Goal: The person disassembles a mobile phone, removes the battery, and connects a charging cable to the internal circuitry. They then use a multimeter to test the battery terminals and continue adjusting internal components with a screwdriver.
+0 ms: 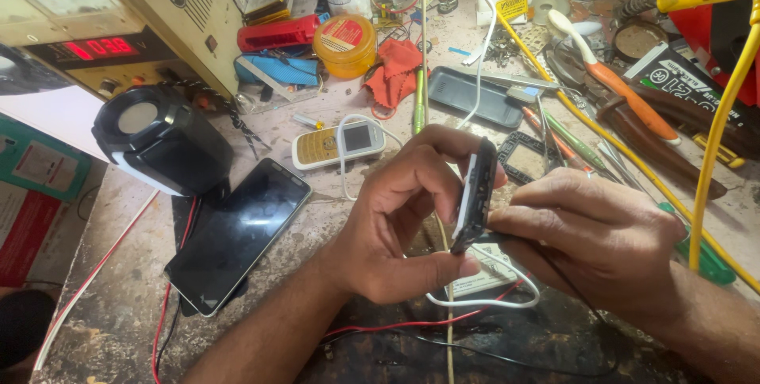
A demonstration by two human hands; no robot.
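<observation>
left hand (396, 222) grip clenched on slim black phone body (475, 194), held edge-on above gritty desk (119, 313) centre, right hand (590, 230) pinching thin black probe (495, 237) at its lower edge, glossy flat smartphone (237, 233) lying left

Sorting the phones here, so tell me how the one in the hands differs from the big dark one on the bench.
The small phone is held edge-on by the left hand and right hand; the large phone lies flat, untouched. The small phone is narrow and black-and-white; the large phone is broad and all dark. Both are unlit.
</observation>
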